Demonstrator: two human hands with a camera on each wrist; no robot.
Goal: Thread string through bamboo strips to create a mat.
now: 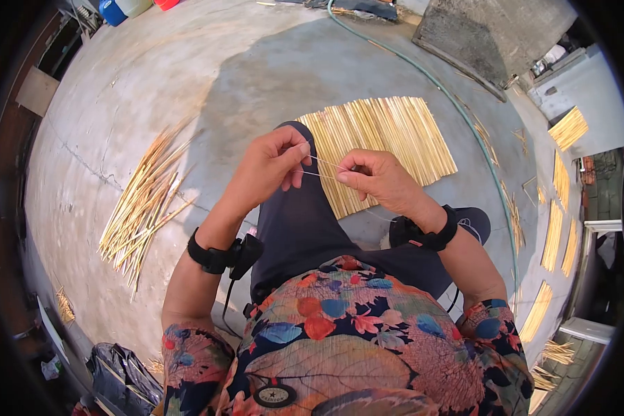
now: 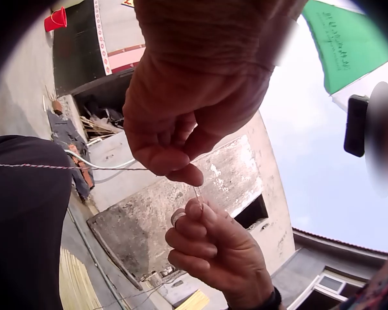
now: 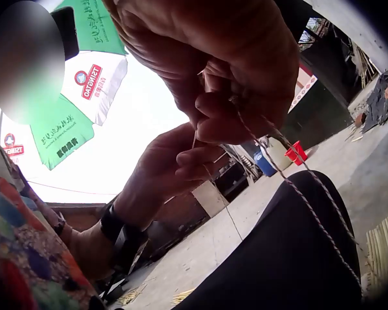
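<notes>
Carrying all the things is the floor (image 1: 139, 76), grey and partly in shadow. The mat (image 1: 381, 139), made of pale stalks laid side by side, lies around the middle of this floor, well apart from its left edge; the person's leg (image 1: 284, 215) hides part of the mat's left side. Nearer to the left edge of the floor, a pile (image 1: 142, 208) of loose stalks is spread. Above the leg, the two hands are close to each other. The left hand (image 1: 267, 163) has its grip closed in a pinch on the thread (image 2: 32, 166). The right hand (image 1: 381, 180) also pinches it, with the other fingers curled in. The thread, thinnest of all, passes between the hands, and twisted lengths of it go down toward the mat. Its ends I cannot make out.

I judge that the step in hand is preparing or joining the thread, not placing stalks. The next move probably calls for two firm pinches and an even, gentle pull, so that the mat is not disturbed.
</notes>
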